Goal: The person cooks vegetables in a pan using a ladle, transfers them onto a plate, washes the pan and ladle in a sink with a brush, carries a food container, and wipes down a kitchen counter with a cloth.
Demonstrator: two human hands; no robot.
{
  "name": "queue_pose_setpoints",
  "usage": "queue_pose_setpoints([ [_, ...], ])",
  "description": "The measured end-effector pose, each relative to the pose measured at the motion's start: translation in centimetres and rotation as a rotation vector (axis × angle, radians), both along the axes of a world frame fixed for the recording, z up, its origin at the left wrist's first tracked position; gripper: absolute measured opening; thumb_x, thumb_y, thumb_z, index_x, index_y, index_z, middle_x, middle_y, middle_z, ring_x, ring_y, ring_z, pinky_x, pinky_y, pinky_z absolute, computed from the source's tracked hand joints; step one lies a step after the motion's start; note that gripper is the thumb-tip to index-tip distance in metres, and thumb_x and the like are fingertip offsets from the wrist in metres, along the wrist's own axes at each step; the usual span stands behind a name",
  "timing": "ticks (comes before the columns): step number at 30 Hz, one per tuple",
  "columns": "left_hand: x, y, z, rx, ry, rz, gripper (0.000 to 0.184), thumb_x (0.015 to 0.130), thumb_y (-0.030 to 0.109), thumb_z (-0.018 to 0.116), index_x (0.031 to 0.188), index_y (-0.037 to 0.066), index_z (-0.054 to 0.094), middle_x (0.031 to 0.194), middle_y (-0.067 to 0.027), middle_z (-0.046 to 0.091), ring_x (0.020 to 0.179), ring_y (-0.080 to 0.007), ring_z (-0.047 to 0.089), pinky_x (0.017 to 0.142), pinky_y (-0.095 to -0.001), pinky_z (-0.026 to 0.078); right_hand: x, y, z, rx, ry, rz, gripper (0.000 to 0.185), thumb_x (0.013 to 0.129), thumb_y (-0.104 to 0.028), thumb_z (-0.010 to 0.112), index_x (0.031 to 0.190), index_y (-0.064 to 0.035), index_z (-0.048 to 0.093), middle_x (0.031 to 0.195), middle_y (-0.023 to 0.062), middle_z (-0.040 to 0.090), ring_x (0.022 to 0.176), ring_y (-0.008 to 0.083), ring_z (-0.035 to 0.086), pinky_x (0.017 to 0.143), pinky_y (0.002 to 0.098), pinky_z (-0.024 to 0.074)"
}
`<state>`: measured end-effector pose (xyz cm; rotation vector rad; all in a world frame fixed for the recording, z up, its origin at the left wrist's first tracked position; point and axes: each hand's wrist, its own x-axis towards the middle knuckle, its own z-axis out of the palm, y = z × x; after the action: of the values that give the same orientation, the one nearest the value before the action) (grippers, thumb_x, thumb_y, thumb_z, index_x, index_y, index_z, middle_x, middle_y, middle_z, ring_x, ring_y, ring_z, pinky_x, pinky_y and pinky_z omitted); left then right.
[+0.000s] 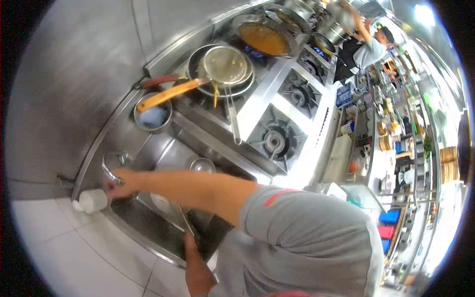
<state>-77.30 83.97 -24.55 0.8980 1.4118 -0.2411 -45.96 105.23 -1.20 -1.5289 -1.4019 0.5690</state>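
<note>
The right arm, in a grey sleeve, reaches across to the left, and the right hand (123,183) is at the curved metal tap (108,171) on the sink's left edge. That hand overlaps the end of the spout and looks blurred, so I cannot tell whether its fingers grasp the tap or only rest against it. A white container (93,201) stands just beside it, at the left corner of the sink.

The left hand (191,245) is at the near side of the sink (136,220), its fingers wrapped around the end of a long-handled utensil (185,221). The utensil slants into the basin, partly hidden under the right forearm. A small round metal bowl (202,165) sits in the basin beyond the forearm.

Past the sink, a pot (154,119) holds cloudy, bluish liquid, with a wooden handle (173,94) passing above it. That handle belongs to a round strainer (225,64), which lies over a dark pan (194,60) on the stove. Farther off, a wide pan (263,39) of orange-brown liquid sits over a blue flame. A bare burner (275,141) is to the right. At the far right, a co-worker (370,53) in grey raises an arm.
</note>
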Motion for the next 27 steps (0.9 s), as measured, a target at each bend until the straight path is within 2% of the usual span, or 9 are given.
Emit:
queue_pose_setpoints([
  [4,-0.1,4.7,-2.7,0.072,0.064,-0.184,0.061,0.109,0.046,0.054,0.139,-0.006,0.059,0.134,-0.0214,0.066,0.117,-0.0324,0.063,0.099,-0.0481,0.050,-3.5,3.7,-11.2,-0.073,0.021,-0.008,0.032,0.094,-0.039,0.074,0.096,-0.0072,0.074,0.087,0.0140,0.072,0.089,0.0270,0.073,0.081,0.0431,0.0572],
  [9,8.7,17.1,-6.1,0.129,-0.171,-0.324,0.057,0.106,0.049,0.063,0.143,0.006,0.060,0.137,-0.0121,0.058,0.096,-0.0209,0.059,0.084,-0.0444,0.050,1.2,-7.9,3.0,-0.475,0.540,-0.025,0.032,0.099,-0.037,0.069,0.093,-0.0064,0.076,0.081,0.0109,0.075,0.079,0.0226,0.075,0.077,0.0386,0.0589],
  [11,16.9,16.7,4.7,0.030,-0.914,0.127,0.044,0.106,0.045,0.064,0.129,0.008,0.065,0.122,-0.0107,0.064,0.101,-0.0205,0.061,0.089,-0.0448,0.052,1.6,-10.0,3.2,-0.400,0.712,0.003,0.034,0.100,-0.037,0.066,0.094,-0.0056,0.076,0.079,0.0106,0.075,0.075,0.0218,0.075,0.074,0.0377,0.0596],
  [15,25.1,19.1,14.9,-0.116,-0.717,0.549,0.022,0.111,0.022,0.053,0.121,0.006,0.063,0.091,-0.0061,0.057,0.070,-0.0172,0.052,0.062,-0.0335,0.045,2.8,-14.9,-2.4,0.287,0.057,-0.043,0.042,0.107,-0.042,0.060,0.108,-0.0031,0.076,0.087,0.0120,0.077,0.082,0.0241,0.076,0.077,0.0394,0.0599],
  [16,26.0,19.4,15.6,-0.167,-0.642,0.686,0.018,0.112,0.014,0.049,0.119,0.005,0.063,0.080,-0.0046,0.055,0.060,-0.0161,0.049,0.053,-0.0298,0.042,5.1,-19.4,-1.0,-0.170,0.172,0.237,0.042,0.106,-0.042,0.060,0.119,-0.0033,0.073,0.106,0.0155,0.078,0.097,0.0330,0.076,0.086,0.0437,0.0586],
  [18,25.6,20.5,14.9,-0.316,-0.778,0.724,0.017,0.113,0.016,0.049,0.115,0.006,0.063,0.076,-0.0033,0.050,0.057,-0.0149,0.046,0.051,-0.0294,0.041,6.4,-26.0,-10.8,-0.550,-0.402,0.125,0.031,0.099,-0.031,0.065,0.114,-0.0062,0.077,0.112,0.0167,0.077,0.101,0.0350,0.075,0.082,0.0471,0.0597],
  [19,25.0,21.3,13.9,-0.466,-0.896,0.768,0.018,0.113,0.018,0.049,0.111,0.007,0.064,0.072,-0.0020,0.046,0.055,-0.0138,0.042,0.048,-0.0289,0.039,7.1,-28.5,-18.3,-0.949,-0.834,0.515,0.026,0.096,-0.025,0.068,0.114,-0.0085,0.077,0.109,0.0144,0.077,0.100,0.0307,0.075,0.081,0.0487,0.0600],
  [20,24.5,22.0,12.3,-0.534,-0.946,0.759,0.022,0.114,0.020,0.049,0.101,0.010,0.063,0.070,-0.0002,0.045,0.051,-0.0119,0.038,0.043,-0.0300,0.032,7.3,-31.6,-13.2,-1.465,-0.431,0.307,0.029,0.093,-0.021,0.074,0.120,-0.0104,0.075,0.113,0.0103,0.076,0.104,0.0266,0.074,0.084,0.0510,0.0594],
  [27,24.0,17.9,21.9,0.031,-0.857,0.530,0.028,0.116,0.028,0.049,0.095,0.014,0.060,0.068,0.0037,0.039,0.049,-0.0077,0.031,0.039,-0.0268,0.023,3.9,-39.3,-12.0,-1.561,-0.556,0.385,0.032,0.097,-0.032,0.067,0.121,-0.0132,0.078,0.116,0.0101,0.077,0.104,0.0293,0.074,0.083,0.0522,0.0592],
])
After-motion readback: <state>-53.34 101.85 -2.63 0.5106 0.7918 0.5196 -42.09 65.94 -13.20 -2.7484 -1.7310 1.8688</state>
